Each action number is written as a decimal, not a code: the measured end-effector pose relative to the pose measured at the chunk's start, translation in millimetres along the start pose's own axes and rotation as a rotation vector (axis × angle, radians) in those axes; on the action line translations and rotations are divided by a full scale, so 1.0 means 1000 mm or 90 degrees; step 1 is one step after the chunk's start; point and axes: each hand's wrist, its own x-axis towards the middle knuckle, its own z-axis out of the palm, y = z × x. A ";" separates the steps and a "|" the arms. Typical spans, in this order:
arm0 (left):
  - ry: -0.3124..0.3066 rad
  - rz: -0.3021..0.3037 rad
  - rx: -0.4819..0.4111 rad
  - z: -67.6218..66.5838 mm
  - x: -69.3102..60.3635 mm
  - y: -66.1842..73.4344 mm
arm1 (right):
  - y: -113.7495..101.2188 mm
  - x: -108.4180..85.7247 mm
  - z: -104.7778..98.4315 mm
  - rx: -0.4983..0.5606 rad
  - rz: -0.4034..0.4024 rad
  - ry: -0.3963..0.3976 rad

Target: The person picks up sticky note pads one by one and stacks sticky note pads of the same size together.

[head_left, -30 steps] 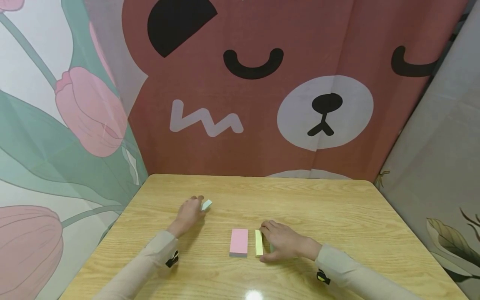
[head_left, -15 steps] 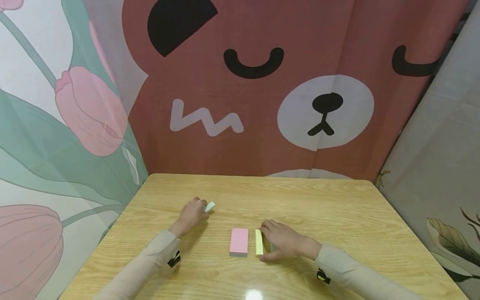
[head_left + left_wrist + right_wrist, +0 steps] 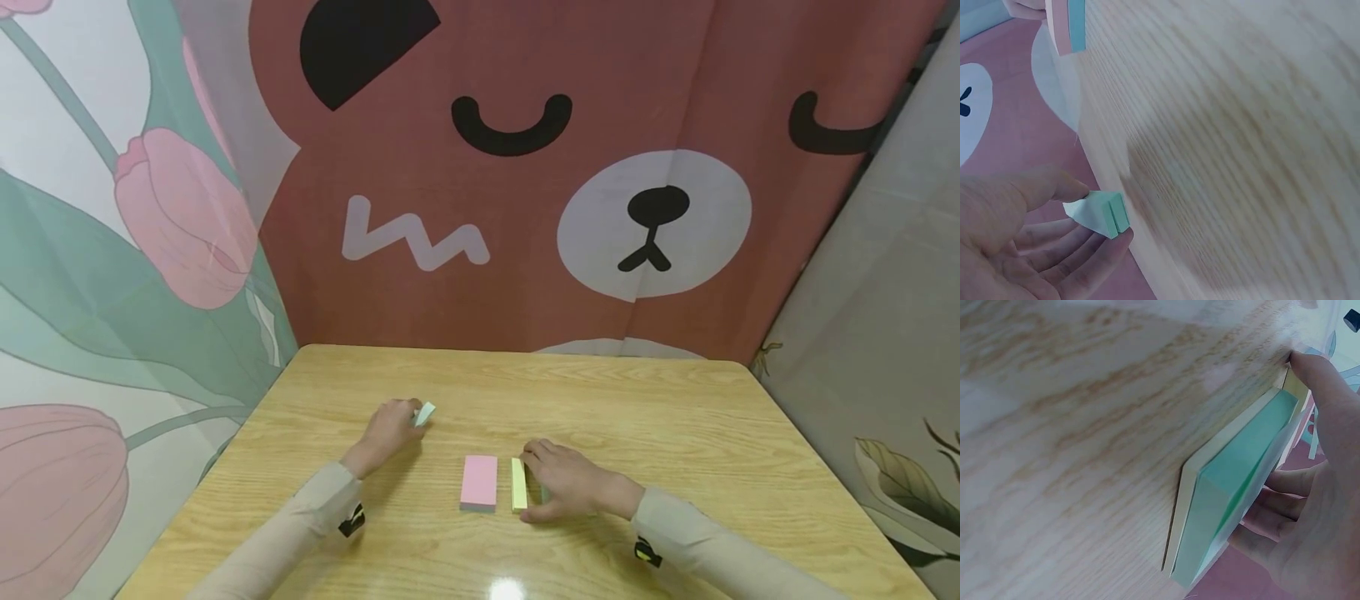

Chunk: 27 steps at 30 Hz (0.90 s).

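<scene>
My left hand (image 3: 386, 435) pinches a pale green sticky note pad (image 3: 424, 414) between thumb and fingers, above the table at the left. In the left wrist view the green pad (image 3: 1100, 211) shows a split at its end, like two thin layers. Farther right, my right hand (image 3: 568, 482) spans a narrow yellow sticky note pad (image 3: 518, 485), thumb at its near end and fingertips at the far end. Under that palm lies a green pad (image 3: 1238, 459) on a cream layer, its top sheet lifted. Between the hands lies a pink pad (image 3: 478, 481) with a bluish layer beneath.
The wooden table (image 3: 637, 400) reaches back to a curtain (image 3: 510, 308) printed with a bear. A tulip-print curtain (image 3: 90, 333) hangs at the left, and a grey one (image 3: 862, 333) at the right.
My left hand has shifted a little to the right and nearer, carrying the green pad, which has turned slightly. The right hand and the pink pad stay where they were.
</scene>
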 end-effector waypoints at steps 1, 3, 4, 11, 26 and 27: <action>-0.002 -0.001 0.002 0.000 0.000 0.001 | 0.000 0.000 0.000 0.000 0.002 -0.003; -0.008 -0.004 0.006 0.001 0.001 0.001 | 0.000 0.000 0.000 0.003 0.006 -0.006; -0.011 -0.006 0.004 0.001 0.001 0.002 | 0.000 0.000 0.000 0.004 0.007 -0.007; -0.029 0.018 -0.031 0.001 0.003 0.004 | 0.000 0.000 0.000 0.008 0.008 -0.009; -0.056 0.007 -0.094 0.000 0.006 0.018 | -0.001 -0.001 -0.002 0.006 -0.003 -0.006; -0.057 0.010 -0.099 0.000 0.006 0.019 | -0.001 -0.001 -0.002 0.006 -0.002 -0.009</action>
